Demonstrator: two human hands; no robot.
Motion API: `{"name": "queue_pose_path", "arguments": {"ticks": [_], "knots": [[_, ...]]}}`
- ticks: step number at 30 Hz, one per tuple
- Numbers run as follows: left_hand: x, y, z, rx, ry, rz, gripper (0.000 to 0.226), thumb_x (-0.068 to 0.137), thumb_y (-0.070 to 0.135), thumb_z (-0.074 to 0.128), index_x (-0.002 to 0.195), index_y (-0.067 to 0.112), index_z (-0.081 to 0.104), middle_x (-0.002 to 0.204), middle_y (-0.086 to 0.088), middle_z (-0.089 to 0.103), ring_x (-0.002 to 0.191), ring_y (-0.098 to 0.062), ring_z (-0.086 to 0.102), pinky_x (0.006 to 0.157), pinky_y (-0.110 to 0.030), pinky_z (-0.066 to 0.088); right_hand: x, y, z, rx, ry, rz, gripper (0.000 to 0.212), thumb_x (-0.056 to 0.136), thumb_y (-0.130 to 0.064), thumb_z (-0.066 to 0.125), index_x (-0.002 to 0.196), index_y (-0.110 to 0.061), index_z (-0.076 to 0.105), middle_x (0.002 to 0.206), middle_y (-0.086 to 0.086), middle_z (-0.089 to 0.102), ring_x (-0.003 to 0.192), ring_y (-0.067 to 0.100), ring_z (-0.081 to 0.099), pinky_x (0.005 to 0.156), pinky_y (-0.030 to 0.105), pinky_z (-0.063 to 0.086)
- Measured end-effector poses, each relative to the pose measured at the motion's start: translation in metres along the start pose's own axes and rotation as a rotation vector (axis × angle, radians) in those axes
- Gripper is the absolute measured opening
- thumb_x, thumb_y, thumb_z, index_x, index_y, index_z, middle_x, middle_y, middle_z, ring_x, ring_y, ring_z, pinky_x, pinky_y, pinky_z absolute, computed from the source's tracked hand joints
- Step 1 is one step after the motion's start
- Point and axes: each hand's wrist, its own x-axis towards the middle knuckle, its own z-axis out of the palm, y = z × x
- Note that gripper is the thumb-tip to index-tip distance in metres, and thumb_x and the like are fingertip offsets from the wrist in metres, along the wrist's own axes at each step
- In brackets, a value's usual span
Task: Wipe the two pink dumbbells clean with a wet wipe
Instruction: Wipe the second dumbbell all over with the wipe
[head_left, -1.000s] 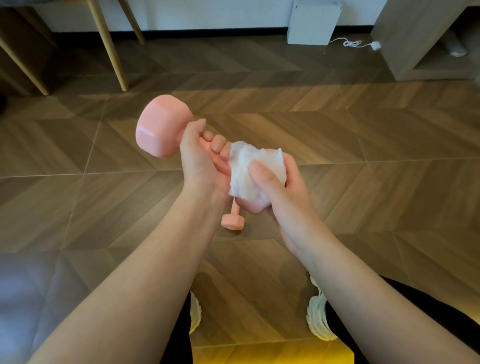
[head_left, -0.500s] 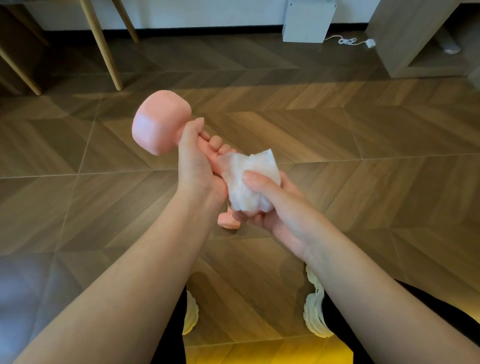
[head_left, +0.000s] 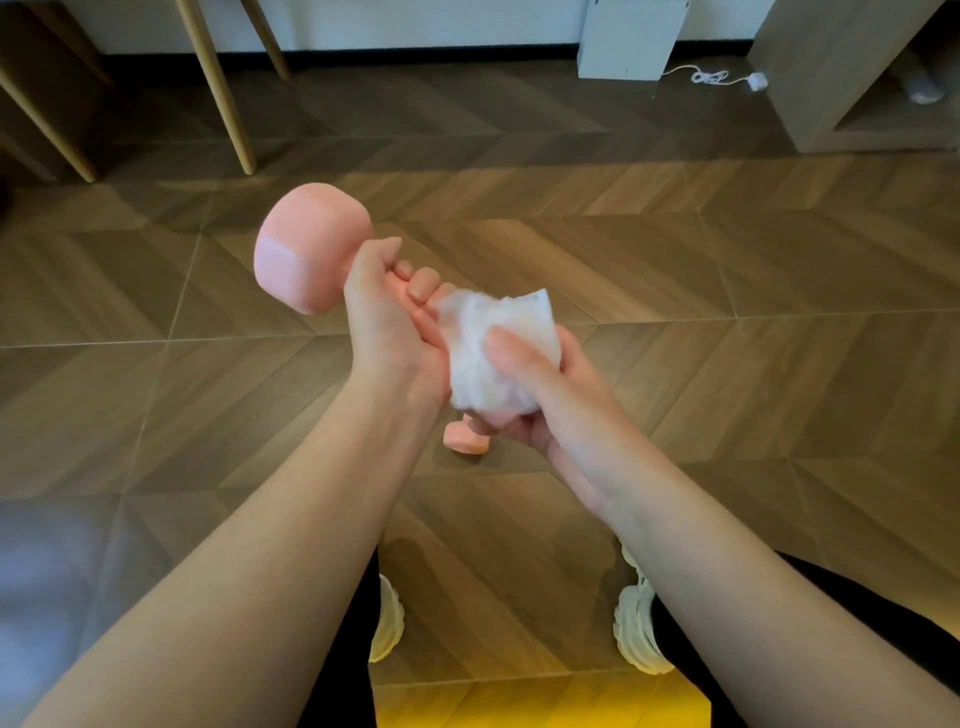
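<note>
My left hand (head_left: 389, 332) grips the handle of a pink dumbbell (head_left: 306, 249) held in the air, its big left head free above my thumb. My right hand (head_left: 540, 395) presses a crumpled white wet wipe (head_left: 493, 358) around the dumbbell's right head, which is almost fully covered. A second pink dumbbell (head_left: 462, 436) lies on the wooden floor below my hands; only one end of it shows.
Herringbone wooden floor (head_left: 727, 312) all around. Wooden furniture legs (head_left: 218, 88) stand at the back left, a white box (head_left: 628, 36) and a white cable (head_left: 711, 78) at the back, a wooden cabinet (head_left: 831, 73) at the back right. My white shoes (head_left: 639, 629) are below.
My right hand has turned the wipe around the dumbbell's right head, sliding a little down and back. The left hand's hold is unchanged.
</note>
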Motion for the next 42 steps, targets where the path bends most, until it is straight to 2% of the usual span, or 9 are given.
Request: {"name": "queue_pose_path", "arguments": {"ticks": [6, 10, 15, 19, 24, 31, 35, 38, 42], "knots": [[-0.003, 0.004, 0.005, -0.086, -0.005, -0.024, 0.036, 0.092, 0.017, 0.049, 0.06, 0.018, 0.033, 0.051, 0.005, 0.024, 0.039, -0.01, 0.024, 0.037, -0.019, 0.029, -0.002, -0.009, -0.014, 0.093, -0.191, -0.027, 0.055, 0.086, -0.035, 0.059, 0.138, -0.017, 0.048, 0.125, 0.02, 0.063, 0.097, 0.032, 0.062, 0.094, 0.062, 0.046], [-0.001, 0.004, 0.0, -0.021, -0.005, -0.042, 0.039, 0.091, 0.019, 0.046, 0.056, 0.02, 0.028, 0.049, 0.006, 0.02, 0.042, -0.011, 0.019, 0.044, -0.023, 0.024, -0.006, -0.005, -0.011, 0.005, -0.114, -0.039, 0.061, 0.071, -0.028, 0.077, 0.127, -0.026, 0.053, 0.124, 0.005, 0.065, 0.107, 0.027, 0.069, 0.093, 0.056, 0.052], [-0.004, -0.003, 0.007, -0.056, -0.028, -0.036, 0.036, 0.092, 0.014, 0.044, 0.06, 0.018, 0.03, 0.048, 0.005, 0.023, 0.038, -0.01, 0.022, 0.038, -0.019, 0.025, -0.002, -0.002, -0.001, -0.005, 0.047, -0.02, 0.064, 0.068, -0.059, 0.07, 0.124, -0.031, 0.055, 0.119, 0.009, 0.069, 0.098, 0.028, 0.07, 0.088, 0.058, 0.056], [-0.003, -0.001, 0.006, -0.035, -0.048, -0.034, 0.038, 0.091, 0.017, 0.045, 0.056, 0.019, 0.032, 0.049, 0.006, 0.022, 0.04, -0.011, 0.021, 0.041, -0.022, 0.027, -0.003, -0.01, -0.013, 0.155, -0.094, 0.007, 0.059, 0.085, -0.045, 0.056, 0.138, -0.019, 0.051, 0.127, 0.019, 0.064, 0.1, 0.028, 0.062, 0.096, 0.063, 0.045], [-0.003, 0.0, 0.0, -0.028, -0.114, -0.084, 0.041, 0.09, 0.018, 0.043, 0.052, 0.02, 0.029, 0.045, 0.007, 0.021, 0.04, -0.01, 0.019, 0.042, -0.022, 0.023, -0.01, -0.006, -0.013, 0.139, -0.154, -0.027, 0.062, 0.075, -0.025, 0.074, 0.132, -0.024, 0.05, 0.13, 0.01, 0.063, 0.107, 0.027, 0.067, 0.099, 0.058, 0.049], [-0.006, -0.008, 0.009, -0.012, -0.13, -0.065, 0.036, 0.09, 0.016, 0.044, 0.057, 0.019, 0.031, 0.046, 0.006, 0.023, 0.04, -0.01, 0.021, 0.041, -0.021, 0.026, -0.006, -0.008, -0.005, 0.141, 0.05, -0.003, 0.047, 0.085, -0.049, 0.062, 0.126, -0.028, 0.055, 0.123, 0.011, 0.068, 0.092, 0.018, 0.066, 0.079, 0.049, 0.05], [-0.006, -0.005, 0.005, -0.008, -0.165, -0.06, 0.037, 0.09, 0.017, 0.042, 0.055, 0.019, 0.033, 0.046, 0.007, 0.021, 0.039, -0.01, 0.02, 0.041, -0.024, 0.026, -0.007, -0.012, -0.022, 0.26, -0.183, 0.065, 0.059, 0.089, -0.039, 0.06, 0.141, -0.015, 0.048, 0.138, 0.023, 0.055, 0.109, 0.027, 0.056, 0.102, 0.057, 0.042], [-0.01, -0.006, 0.003, -0.033, -0.202, -0.08, 0.037, 0.091, 0.018, 0.043, 0.056, 0.018, 0.032, 0.044, 0.007, 0.024, 0.037, -0.009, 0.023, 0.039, -0.02, 0.029, -0.008, -0.009, -0.028, 0.319, -0.335, 0.137, 0.066, 0.084, -0.032, 0.066, 0.143, -0.01, 0.045, 0.13, 0.027, 0.054, 0.113, 0.037, 0.054, 0.108, 0.062, 0.038], [-0.011, -0.012, 0.004, 0.075, -0.11, -0.054, 0.032, 0.093, 0.024, 0.055, 0.066, 0.019, 0.038, 0.054, 0.005, 0.034, 0.044, -0.01, 0.032, 0.047, -0.022, 0.034, -0.009, -0.004, -0.02, 0.181, -0.162, 0.045, 0.062, 0.072, -0.024, 0.078, 0.129, -0.022, 0.054, 0.127, 0.01, 0.063, 0.107, 0.031, 0.066, 0.097, 0.054, 0.052]]}}
